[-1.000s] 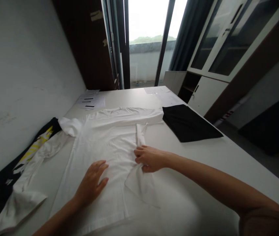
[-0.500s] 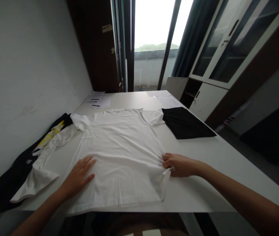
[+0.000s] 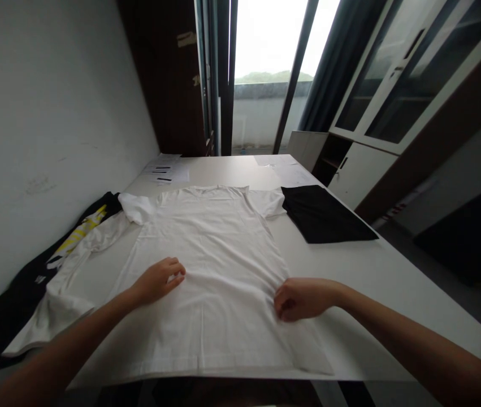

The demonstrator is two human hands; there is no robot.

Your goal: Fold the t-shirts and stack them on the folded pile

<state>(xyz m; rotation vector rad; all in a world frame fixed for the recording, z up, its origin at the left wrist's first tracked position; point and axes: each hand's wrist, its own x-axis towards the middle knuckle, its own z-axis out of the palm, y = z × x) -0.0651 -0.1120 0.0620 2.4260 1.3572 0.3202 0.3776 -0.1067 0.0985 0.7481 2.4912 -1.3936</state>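
A white T-shirt [image 3: 219, 249] lies spread on the table, its collar at the far end and its hem by the near edge. On the left half of its body, my left hand [image 3: 157, 281] has its fingertips and thumb drawn together at the cloth, pinching it. My right hand [image 3: 302, 299] is closed with curled fingers on the shirt's right side, above the hem. Creases run across the fabric between both hands. The fingertips of the right hand are partly hidden.
Black folded cloth [image 3: 327, 215] lies to the right of the shirt. Along the left wall are a black garment with yellow print [image 3: 81, 232] and another white garment [image 3: 60, 294]. Paper sheets [image 3: 166, 169] rest at the table's far left. A cabinet [image 3: 367, 169] stands at right.
My left hand has gone from lying flat to a pinch, moving right over the shirt. My right hand has come slightly nearer; the folded-up lower right corner now lies flat.
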